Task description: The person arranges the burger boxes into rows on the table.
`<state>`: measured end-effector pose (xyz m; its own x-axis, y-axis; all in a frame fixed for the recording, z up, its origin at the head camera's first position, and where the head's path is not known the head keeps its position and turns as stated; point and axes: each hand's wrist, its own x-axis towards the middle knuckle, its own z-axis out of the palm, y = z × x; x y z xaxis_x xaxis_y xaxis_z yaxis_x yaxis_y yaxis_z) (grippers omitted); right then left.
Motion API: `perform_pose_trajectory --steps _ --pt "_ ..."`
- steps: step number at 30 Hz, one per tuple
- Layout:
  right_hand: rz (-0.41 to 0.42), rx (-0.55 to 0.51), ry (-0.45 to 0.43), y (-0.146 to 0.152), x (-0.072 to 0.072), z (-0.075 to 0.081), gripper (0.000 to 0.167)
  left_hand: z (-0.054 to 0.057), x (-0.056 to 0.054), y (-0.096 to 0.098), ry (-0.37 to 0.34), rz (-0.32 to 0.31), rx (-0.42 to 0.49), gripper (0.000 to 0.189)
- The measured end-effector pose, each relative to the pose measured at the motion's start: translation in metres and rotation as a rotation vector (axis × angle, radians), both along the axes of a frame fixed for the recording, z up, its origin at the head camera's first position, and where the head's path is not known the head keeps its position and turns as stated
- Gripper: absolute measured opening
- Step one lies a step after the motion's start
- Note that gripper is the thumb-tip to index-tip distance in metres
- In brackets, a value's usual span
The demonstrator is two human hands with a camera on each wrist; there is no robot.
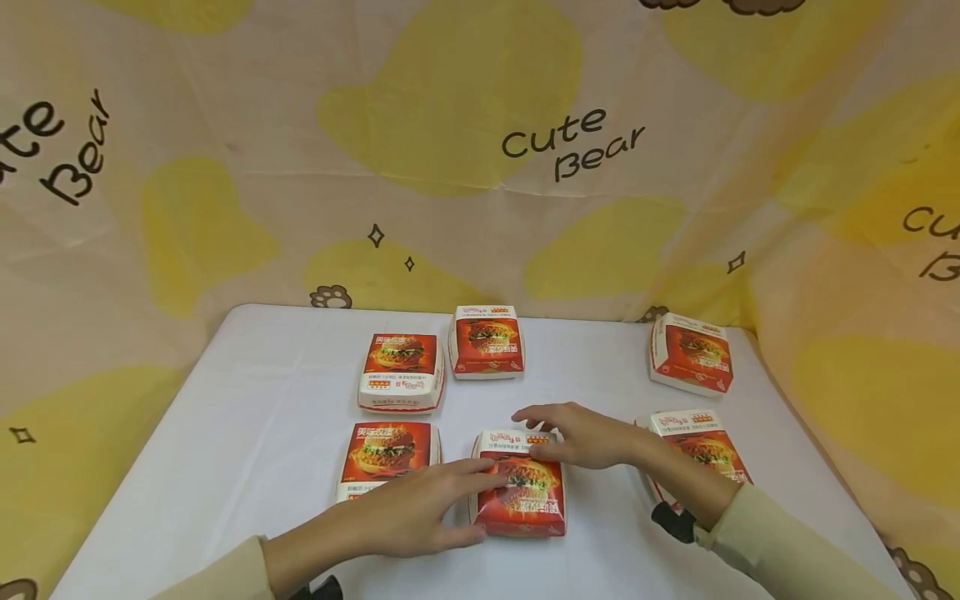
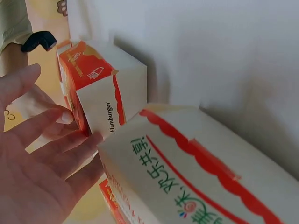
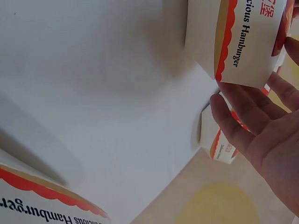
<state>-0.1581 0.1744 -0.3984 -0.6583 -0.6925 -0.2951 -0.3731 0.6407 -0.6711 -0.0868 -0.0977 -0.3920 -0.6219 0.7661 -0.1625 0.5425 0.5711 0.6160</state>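
Note:
A red and white hamburger box sits at the front middle of the white table, its burger picture facing up. My left hand reaches over from the left with straight, spread fingers; its fingertips lie over the box's top and left edge. Around the box's back right corner is my right hand, fingers loosely extended and thumb over the lid. In the right wrist view, the right hand is beside the box's white "Hamburger" side. The left wrist view shows the left palm near the same box.
Just left, another hamburger box is partly covered by my left hand. Behind stand two more boxes. On the right are a box partly behind my right forearm and one farther back. A patterned cloth hangs behind.

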Motion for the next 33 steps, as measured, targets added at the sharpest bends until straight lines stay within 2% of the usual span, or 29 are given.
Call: perform_pose_trajectory --steps 9,18,26,30,33 --pt "-0.018 -0.037 0.011 0.004 -0.005 -0.003 0.051 -0.001 -0.015 0.005 -0.037 0.040 -0.003 0.057" --pt "0.004 -0.044 -0.003 0.005 -0.005 -0.002 0.048 0.000 -0.021 0.006 -0.053 0.078 -0.007 0.058" --pt "-0.016 -0.073 0.017 0.001 -0.001 0.000 0.061 0.001 -0.026 0.007 -0.097 0.077 0.043 0.058" --pt "-0.003 -0.054 0.034 0.000 -0.001 -0.001 0.060 0.003 -0.027 0.007 -0.071 0.099 0.042 0.056" --pt "-0.015 -0.032 0.041 0.000 0.000 -0.001 0.059 0.005 -0.024 0.007 -0.025 0.131 0.033 0.054"
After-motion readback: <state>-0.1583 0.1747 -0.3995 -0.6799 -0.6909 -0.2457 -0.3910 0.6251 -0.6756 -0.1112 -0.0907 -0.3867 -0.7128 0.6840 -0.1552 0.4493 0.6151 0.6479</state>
